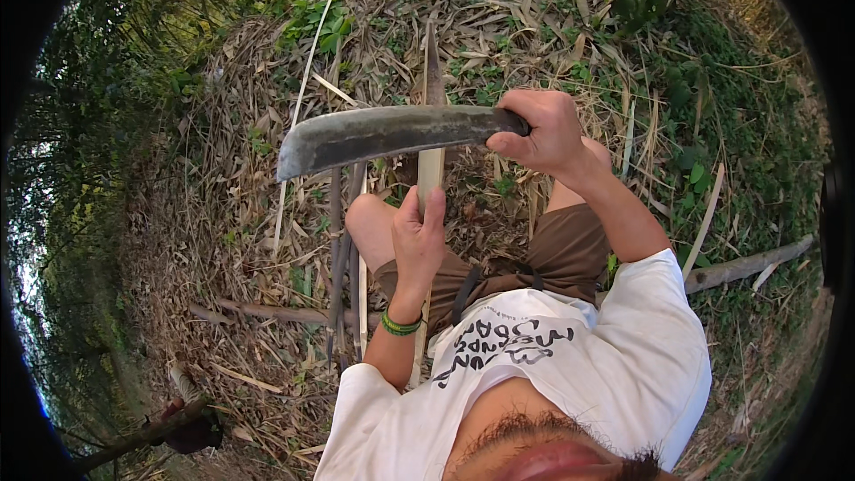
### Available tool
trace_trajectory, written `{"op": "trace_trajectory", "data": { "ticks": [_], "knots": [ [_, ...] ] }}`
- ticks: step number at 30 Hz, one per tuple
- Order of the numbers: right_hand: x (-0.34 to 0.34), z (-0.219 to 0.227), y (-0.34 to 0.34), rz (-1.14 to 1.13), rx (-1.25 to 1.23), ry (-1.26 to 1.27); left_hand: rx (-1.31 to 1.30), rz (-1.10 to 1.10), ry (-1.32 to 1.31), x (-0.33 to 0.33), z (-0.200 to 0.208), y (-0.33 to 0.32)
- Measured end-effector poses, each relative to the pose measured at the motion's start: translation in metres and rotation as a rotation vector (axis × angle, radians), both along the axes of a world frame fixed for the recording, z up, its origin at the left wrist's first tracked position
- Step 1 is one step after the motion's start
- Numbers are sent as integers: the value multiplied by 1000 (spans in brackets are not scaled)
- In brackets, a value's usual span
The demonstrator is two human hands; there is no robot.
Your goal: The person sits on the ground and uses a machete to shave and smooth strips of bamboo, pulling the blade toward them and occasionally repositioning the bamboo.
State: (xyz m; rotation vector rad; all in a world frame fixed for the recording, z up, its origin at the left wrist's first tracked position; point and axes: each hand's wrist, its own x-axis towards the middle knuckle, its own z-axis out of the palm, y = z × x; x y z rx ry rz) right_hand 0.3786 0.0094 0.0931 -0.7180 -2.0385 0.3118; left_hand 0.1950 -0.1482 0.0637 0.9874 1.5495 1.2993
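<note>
Pale strip was gripped in your closed left hand; your right hand, also closed, held a curved machete crossing it in view

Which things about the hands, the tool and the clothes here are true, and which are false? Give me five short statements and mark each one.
1. The right hand grips a large knife. True.
2. The left hand is empty. False: it holds a pale strip.
3. A green wristband circles the left wrist. True.
4. The shorts are white. False: the shorts are brown.
5. From this view, the knife crosses in front of the strip. True.
</note>
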Motion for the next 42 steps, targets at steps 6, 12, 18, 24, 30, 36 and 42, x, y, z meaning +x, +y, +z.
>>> {"op": "trace_trajectory", "data": {
  "ticks": [6, 12, 18, 24, 30, 36, 42],
  "knots": [
    [-6, 1, 1, 10, 73, -151, 129, -6, 225, 3, 0, -1],
    [-6, 2, 12, 13, 248, -210, 134, -44, 247, 1, 1, -11],
    [1, -15, 46, -95, 118, -110, -23, -160, -103, -3, -4, -34],
    [44, -9, 96, -338, -305, 89, -103, -253, -308, -17, -14, -56],
    [-3, -2, -2, 31, -160, -71, -150, -209, -370, -17, -14, -33],
    [-20, 0, -16, 65, 5, -203, -100, -244, -245, -16, -14, -34],
    [-15, -6, 2, 33, 139, -239, -54, -256, -58, -17, -18, -42]
  ]
}}
